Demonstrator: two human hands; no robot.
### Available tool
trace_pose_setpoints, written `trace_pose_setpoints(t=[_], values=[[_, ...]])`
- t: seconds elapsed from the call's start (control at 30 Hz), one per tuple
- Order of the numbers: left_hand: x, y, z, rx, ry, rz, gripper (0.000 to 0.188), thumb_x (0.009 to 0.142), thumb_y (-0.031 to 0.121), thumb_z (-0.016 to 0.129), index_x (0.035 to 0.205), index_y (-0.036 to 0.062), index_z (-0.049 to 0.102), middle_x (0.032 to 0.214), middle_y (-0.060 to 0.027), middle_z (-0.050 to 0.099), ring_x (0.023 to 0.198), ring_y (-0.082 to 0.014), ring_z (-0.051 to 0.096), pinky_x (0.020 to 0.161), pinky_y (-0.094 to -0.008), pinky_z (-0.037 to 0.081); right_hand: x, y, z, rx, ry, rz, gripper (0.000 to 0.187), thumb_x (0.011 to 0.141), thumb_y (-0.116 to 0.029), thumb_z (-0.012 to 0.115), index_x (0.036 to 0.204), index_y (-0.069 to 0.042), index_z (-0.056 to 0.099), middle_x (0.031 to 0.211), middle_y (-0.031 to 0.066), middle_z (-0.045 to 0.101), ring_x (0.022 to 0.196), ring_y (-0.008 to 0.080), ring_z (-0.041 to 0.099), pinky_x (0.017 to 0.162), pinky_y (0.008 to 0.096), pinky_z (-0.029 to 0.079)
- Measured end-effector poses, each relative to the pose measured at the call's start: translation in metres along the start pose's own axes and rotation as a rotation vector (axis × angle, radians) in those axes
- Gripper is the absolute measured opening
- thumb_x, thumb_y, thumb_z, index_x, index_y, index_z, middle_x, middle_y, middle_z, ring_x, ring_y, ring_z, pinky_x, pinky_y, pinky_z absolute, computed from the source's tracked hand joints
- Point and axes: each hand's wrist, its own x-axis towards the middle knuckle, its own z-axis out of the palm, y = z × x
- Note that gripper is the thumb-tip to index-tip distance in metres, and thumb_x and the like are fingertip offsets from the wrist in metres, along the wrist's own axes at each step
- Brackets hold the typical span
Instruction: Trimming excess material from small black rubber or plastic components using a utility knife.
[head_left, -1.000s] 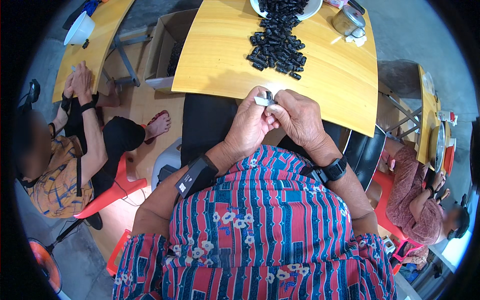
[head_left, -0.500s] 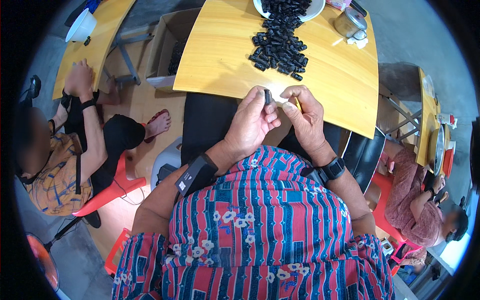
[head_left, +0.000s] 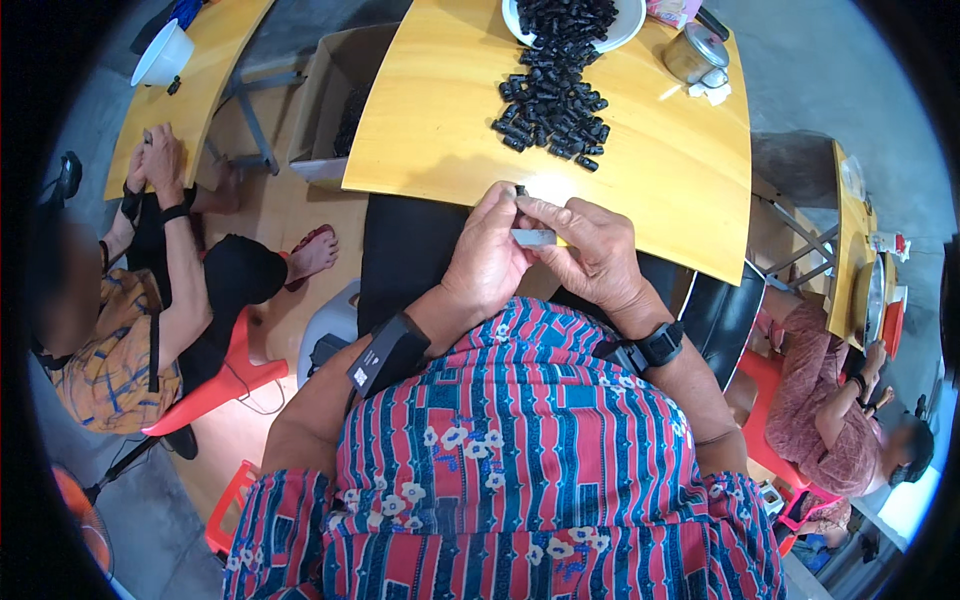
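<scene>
The left hand (head_left: 490, 262) and the right hand (head_left: 592, 255) met just in front of the near edge of the yellow table (head_left: 440, 130), above the person's lap. The left fingers were closed around a small black part (head_left: 520, 190) that stuck up from their tips. The right hand pinched a small grey piece (head_left: 533, 237) between thumb and fingers, held just beside the left hand. Each wrist wore a black band.

Farther out on the table lay a heap of black parts (head_left: 552, 100), spilling from a white plate (head_left: 622, 25). A metal pot (head_left: 695, 55) stood near the plate. A cardboard box (head_left: 335, 105) sat on the floor to the left of the table, and a seated person (head_left: 130, 300) worked at another table beyond it.
</scene>
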Motion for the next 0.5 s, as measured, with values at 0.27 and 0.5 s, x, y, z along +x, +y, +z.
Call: trace_pose_setpoints(t=[0.27, 0.5], values=[[-0.0006, -0.0006, -0.0022, 0.030, 0.014, -0.039, 0.017, 0.101, 0.019, 0.036, 0.107, 0.0082, 0.047, 0.099, -0.0024, 0.050, 0.094, -0.0115, 0.050, 0.088, -0.0301, 0.043, -0.0001, 0.0051, 0.0018, 0.081, 0.043, 0.020, 0.039, 0.071, -0.015, 0.070, 0.110, -0.011, 0.065, 0.074, 0.0099, 0.062, 0.063, 0.0261, 0.061, 0.056, 0.0335, 0.049], [0.0033, 0.0001, 0.0022, -0.029, 0.026, -0.084, 0.020, 0.101, 0.021, 0.034, 0.107, 0.0088, 0.049, 0.101, -0.0024, 0.051, 0.096, -0.0119, 0.051, 0.088, -0.0311, 0.043, 0.0014, 0.0091, -0.0035, 0.025, 0.025, -0.003, 0.037, 0.070, -0.015, 0.069, 0.107, -0.011, 0.066, 0.073, 0.0091, 0.061, 0.062, 0.0251, 0.061, 0.055, 0.0332, 0.049]])
